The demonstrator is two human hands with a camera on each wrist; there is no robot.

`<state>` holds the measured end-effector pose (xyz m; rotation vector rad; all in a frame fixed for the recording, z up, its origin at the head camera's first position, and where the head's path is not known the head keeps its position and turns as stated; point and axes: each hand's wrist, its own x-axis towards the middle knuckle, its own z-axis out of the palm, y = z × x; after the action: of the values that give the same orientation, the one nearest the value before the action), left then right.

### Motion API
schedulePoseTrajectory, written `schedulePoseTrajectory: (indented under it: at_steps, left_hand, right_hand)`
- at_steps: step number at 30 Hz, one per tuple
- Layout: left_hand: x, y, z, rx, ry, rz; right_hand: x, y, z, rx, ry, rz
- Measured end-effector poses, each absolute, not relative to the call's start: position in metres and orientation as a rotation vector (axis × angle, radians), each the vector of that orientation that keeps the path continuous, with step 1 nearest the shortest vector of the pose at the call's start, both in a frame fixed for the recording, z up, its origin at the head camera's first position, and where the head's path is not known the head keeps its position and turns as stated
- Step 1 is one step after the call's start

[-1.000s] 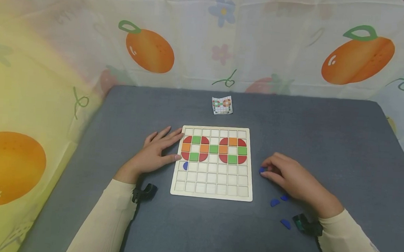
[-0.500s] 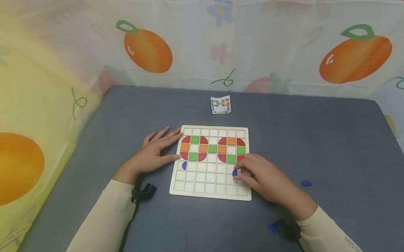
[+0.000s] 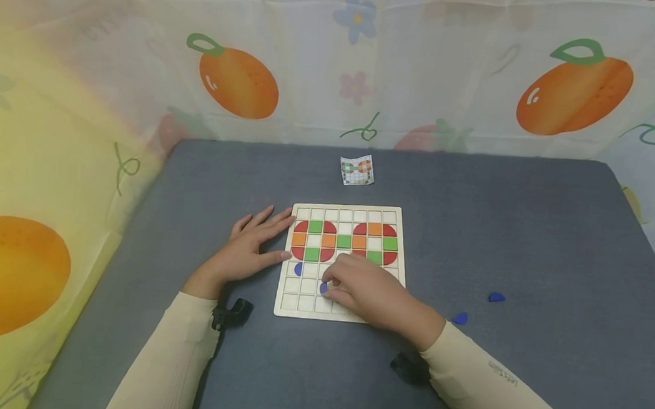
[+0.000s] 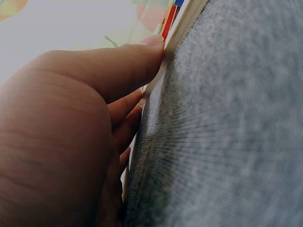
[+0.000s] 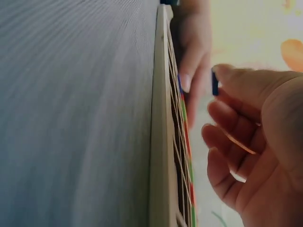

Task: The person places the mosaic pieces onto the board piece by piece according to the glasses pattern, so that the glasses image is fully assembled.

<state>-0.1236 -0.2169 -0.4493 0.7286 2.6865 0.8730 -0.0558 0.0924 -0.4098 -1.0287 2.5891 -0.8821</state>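
Observation:
A wooden grid board [image 3: 284,295] lies on the table, with red, green and orange tiles in its upper rows. One blue rounded tile [image 3: 298,269] sits in a left-hand cell below them. Over the board's lower middle, my right hand [image 3: 364,291] pinches another blue rounded tile [image 3: 323,288] between thumb and finger. In the right wrist view this blue tile [image 5: 215,81] shows edge-on, apart from the board's surface. My left hand [image 3: 248,246] rests at the board's left edge with its fingers spread, thumb [image 4: 142,59] touching the rim.
Two loose blue tiles, a nearer one [image 3: 460,318] and a farther one [image 3: 496,297], lie on the table right of the board, beside the right sleeve [image 3: 492,371]. Behind the board is a small printed pattern card [image 3: 357,170]. A patterned cloth [image 3: 314,60] hangs at the back.
My right hand has carried a blue tile leftward from the table's right side to over the board. The loose blue tiles at right have shifted, while my left hand has stayed put.

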Motion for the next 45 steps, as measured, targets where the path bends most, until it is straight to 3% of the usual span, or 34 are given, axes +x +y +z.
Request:
schedulePoseTrajectory:
  at_steps: [19,45]
  left_hand:
    - [-0.125,-0.221,-0.45,0.757,2.69,0.874]
    - [-0.125,-0.219,-0.453,0.75,2.691,0.871]
  right_hand:
    - [-0.063,0.031,-0.429,-1.047,2.687,-0.701]
    - [-0.063,0.037,-0.435,-1.099,2.649,-0.706]
